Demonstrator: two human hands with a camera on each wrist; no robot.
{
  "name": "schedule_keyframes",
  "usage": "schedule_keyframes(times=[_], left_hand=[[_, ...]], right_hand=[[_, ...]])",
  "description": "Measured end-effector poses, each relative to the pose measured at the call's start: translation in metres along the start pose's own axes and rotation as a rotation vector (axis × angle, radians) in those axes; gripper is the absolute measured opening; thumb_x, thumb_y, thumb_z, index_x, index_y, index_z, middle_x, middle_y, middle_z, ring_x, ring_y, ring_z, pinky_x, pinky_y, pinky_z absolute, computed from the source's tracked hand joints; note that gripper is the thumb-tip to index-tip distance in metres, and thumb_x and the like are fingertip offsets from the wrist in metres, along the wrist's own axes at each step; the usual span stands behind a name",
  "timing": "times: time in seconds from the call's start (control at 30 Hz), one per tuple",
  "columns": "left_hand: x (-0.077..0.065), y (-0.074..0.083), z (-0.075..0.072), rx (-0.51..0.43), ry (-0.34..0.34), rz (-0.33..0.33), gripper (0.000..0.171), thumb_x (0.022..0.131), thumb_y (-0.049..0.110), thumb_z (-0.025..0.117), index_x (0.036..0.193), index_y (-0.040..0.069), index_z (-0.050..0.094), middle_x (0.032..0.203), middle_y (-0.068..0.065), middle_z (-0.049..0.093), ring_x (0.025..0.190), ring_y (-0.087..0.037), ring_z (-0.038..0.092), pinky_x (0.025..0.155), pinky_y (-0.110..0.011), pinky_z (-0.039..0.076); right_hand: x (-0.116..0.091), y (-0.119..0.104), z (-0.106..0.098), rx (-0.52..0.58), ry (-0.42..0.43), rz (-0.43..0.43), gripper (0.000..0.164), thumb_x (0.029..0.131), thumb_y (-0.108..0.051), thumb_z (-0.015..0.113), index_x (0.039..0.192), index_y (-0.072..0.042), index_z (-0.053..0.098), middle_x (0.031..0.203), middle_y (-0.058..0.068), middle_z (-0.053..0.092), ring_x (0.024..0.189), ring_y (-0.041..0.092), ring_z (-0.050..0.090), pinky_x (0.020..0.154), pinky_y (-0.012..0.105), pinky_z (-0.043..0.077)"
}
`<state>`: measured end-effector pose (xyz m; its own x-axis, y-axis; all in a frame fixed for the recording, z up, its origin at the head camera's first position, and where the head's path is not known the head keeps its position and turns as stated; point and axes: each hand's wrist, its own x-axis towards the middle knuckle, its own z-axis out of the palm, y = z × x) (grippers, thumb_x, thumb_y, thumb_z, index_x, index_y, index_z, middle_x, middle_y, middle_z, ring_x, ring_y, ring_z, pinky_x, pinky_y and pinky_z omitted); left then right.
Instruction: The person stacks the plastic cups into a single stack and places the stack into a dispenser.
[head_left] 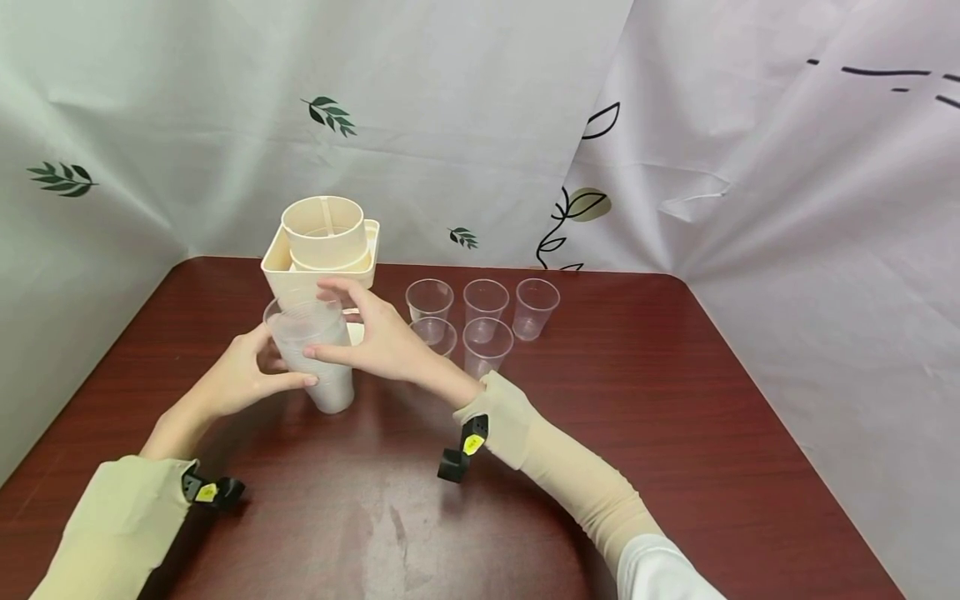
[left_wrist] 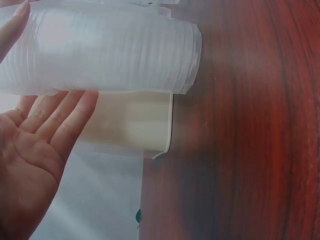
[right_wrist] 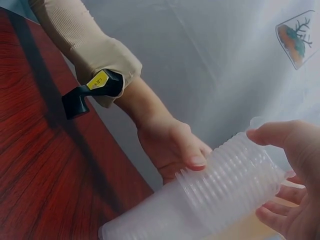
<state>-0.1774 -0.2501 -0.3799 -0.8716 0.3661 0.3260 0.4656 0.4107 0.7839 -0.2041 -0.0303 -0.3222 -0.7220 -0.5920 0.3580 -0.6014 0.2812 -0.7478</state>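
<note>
A tall stack of nested clear plastic cups stands at the left of the table, leaning slightly, with its rims up. My left hand holds it from the left side, thumb on the near face and fingers behind. Around the upper cups, close to the rims, is my right hand, with thumb and fingers on opposite sides. In the left wrist view the ridged stack lies between the thumb and fingers of the left hand. Both hands meet the stack in the right wrist view.
Behind the stack stands a cream container with a round cream cylinder in it. Several single clear cups, among them a far right one, stand upright in two rows right of it. A patterned white curtain hangs behind the table.
</note>
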Motion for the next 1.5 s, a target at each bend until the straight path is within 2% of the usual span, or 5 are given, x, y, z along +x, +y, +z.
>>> schedule_keyframes(times=[0.4,0.67,1.0,1.27,1.5], left_hand=[[-0.0001,0.0004,-0.0002,-0.027,0.002,0.010,0.071,0.074,-0.004,0.078,0.134,-0.001,0.041,0.114,0.026,0.056,0.092,0.007,0.063,0.073,-0.014,0.054],[0.0004,-0.0003,-0.0014,-0.015,-0.003,-0.012,0.077,0.075,-0.001,0.078,0.140,0.002,0.037,0.116,0.027,0.054,0.094,0.008,0.062,0.073,-0.014,0.055],[0.0005,0.0014,-0.0010,-0.008,0.002,-0.006,0.086,0.074,-0.001,0.079,0.145,0.006,0.033,0.116,0.028,0.054,0.093,0.008,0.062,0.073,-0.013,0.054],[0.0014,-0.0005,-0.0021,0.003,-0.003,-0.002,0.088,0.075,0.000,0.079,0.148,0.007,0.030,0.118,0.028,0.052,0.095,0.008,0.061,0.074,-0.013,0.054],[0.0015,-0.0005,-0.0021,0.007,-0.003,-0.007,0.085,0.076,0.001,0.079,0.146,0.004,0.031,0.117,0.027,0.052,0.095,0.009,0.061,0.075,-0.013,0.054]], right_hand=[[-0.0014,0.0025,0.0013,-0.001,0.003,0.040,0.067,0.083,-0.029,0.075,0.139,-0.014,0.042,0.137,0.001,0.053,0.118,0.005,0.054,0.097,0.011,0.042],[-0.0043,0.0031,0.0010,0.026,-0.016,0.089,0.059,0.087,-0.032,0.070,0.137,-0.015,0.045,0.137,-0.001,0.052,0.114,0.007,0.057,0.094,0.014,0.045],[-0.0043,0.0061,0.0026,0.027,-0.019,0.094,0.060,0.086,-0.031,0.070,0.138,-0.014,0.045,0.138,-0.001,0.050,0.114,0.006,0.057,0.094,0.013,0.045],[-0.0044,0.0078,0.0021,0.025,-0.033,0.104,0.062,0.086,-0.032,0.070,0.139,-0.014,0.045,0.141,-0.002,0.048,0.114,0.006,0.057,0.096,0.023,0.049],[-0.0046,0.0092,0.0014,0.013,-0.042,0.101,0.062,0.087,-0.033,0.070,0.140,-0.013,0.044,0.142,-0.002,0.047,0.116,0.007,0.056,0.092,0.013,0.047]])
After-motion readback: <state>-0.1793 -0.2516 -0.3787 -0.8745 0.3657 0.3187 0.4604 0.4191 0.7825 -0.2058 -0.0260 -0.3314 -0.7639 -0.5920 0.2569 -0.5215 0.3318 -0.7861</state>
